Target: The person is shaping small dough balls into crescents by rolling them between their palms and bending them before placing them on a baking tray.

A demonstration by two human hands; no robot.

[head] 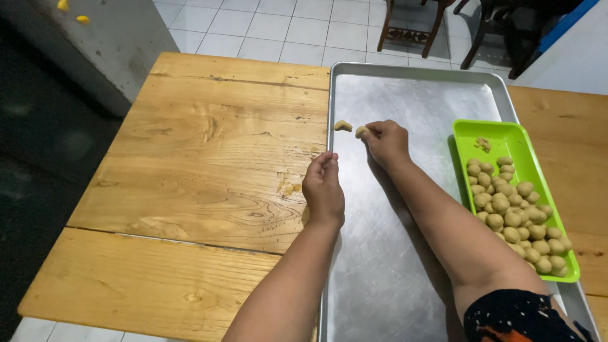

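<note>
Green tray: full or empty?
Partly full. The green tray holds dough balls heaped at its near end; its far end is almost bare.

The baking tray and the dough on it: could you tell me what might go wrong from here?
The green tray of dough balls overlaps the baking tray rim, so the right forearm beside it might nudge it. The right hand sets its dough piece near a shaped piece; they could stick together.

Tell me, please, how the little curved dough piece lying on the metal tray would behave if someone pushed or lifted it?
The curved dough piece looks soft, so a pinch would probably dent it. Its flat crescent form suggests sliding rather than rolling on the smooth metal tray. Being so small beside the right hand, it is likely very light.
</note>
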